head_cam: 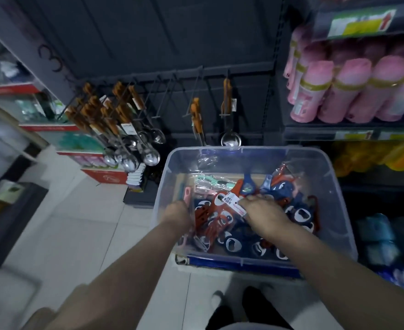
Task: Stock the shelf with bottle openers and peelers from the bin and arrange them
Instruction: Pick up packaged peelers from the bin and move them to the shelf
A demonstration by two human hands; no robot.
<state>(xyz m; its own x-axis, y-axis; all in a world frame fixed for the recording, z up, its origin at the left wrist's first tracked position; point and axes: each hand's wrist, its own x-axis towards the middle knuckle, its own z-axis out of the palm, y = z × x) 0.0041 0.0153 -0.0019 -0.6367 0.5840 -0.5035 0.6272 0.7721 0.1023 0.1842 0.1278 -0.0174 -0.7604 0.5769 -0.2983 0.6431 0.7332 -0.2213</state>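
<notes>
Picking stage: both hands in the clear bin. Right hand fingers pinch a labelled red bottle opener atop the pile, long axis slanting far-right to near-left. Left hand fingers blur behind the wall, can't tell. Next: lift clear, thread onto a bare shelf hook.

fingers of left hand blurred at wall of bin, tag print unreadable (too small)

The clear plastic bin held a jumbled heap of red and navy bottle openers. Wrapped pastel peelers lay along its far side.
</notes>
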